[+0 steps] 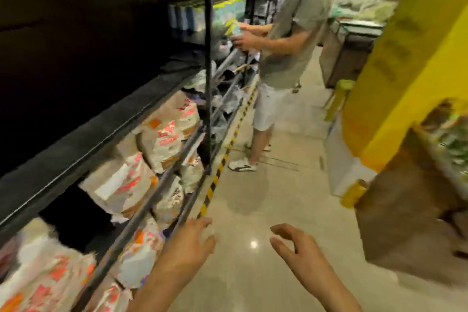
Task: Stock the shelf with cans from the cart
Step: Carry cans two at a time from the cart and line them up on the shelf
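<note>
Motion blur smears the whole view. Printing on the white-and-red bags (162,139) is unreadable. The upper shelf (76,45) interior is lost in darkness. Possibly a can, the item (234,30) held by the bystander (286,58) stays indistinct. Both forearms leave the bottom edge.

Both hands are empty with fingers spread: the left hand (188,243) at six o'clock near the shelf (76,149) rail, the right hand (295,246) at five. Bags (162,134), seemingly bread, fill the lower tier. Another person (278,58) stands at one o'clock.
</note>
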Available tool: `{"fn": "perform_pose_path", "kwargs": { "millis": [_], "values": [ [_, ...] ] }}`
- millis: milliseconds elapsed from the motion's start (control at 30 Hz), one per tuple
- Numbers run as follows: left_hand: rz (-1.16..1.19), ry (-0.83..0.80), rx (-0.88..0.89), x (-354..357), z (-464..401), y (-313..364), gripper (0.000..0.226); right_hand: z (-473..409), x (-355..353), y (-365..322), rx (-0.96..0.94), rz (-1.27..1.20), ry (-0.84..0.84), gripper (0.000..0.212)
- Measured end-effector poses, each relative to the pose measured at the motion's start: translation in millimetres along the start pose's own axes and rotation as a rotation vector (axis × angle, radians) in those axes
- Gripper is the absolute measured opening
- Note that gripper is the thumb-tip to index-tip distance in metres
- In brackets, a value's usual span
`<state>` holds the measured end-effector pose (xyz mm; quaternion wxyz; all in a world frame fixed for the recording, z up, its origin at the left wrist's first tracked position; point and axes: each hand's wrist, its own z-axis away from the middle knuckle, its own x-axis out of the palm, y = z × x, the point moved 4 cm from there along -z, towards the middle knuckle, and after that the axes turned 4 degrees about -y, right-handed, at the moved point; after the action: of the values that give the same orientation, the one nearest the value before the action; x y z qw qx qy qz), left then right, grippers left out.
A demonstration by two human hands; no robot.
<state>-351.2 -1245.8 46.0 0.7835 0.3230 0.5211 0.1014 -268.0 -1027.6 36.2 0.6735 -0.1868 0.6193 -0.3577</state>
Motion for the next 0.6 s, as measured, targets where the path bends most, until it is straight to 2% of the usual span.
{"fn": "perform_pose_path", "kwargs": {
  "millis": [133,300,467,600],
  "values": [
    [0.06,-0.261,0.282,113,-12,119,0.04,94,-68,107,0.301,-0.1,0.24,0.026],
    [-0.017,-0.575,0.572,219,7,233,0.037,200,-112,192,0.598,-0.169,0.466,0.025],
    [-0.064,-0.807,0.628,291,5,304,0.034,256,-145,256,0.758,-0.225,0.595,0.022],
    [-0.052,-0.815,0.638,336,-24,357,0.034,260,-187,310,0.791,-0.243,0.649,0.023]
  ]
}}
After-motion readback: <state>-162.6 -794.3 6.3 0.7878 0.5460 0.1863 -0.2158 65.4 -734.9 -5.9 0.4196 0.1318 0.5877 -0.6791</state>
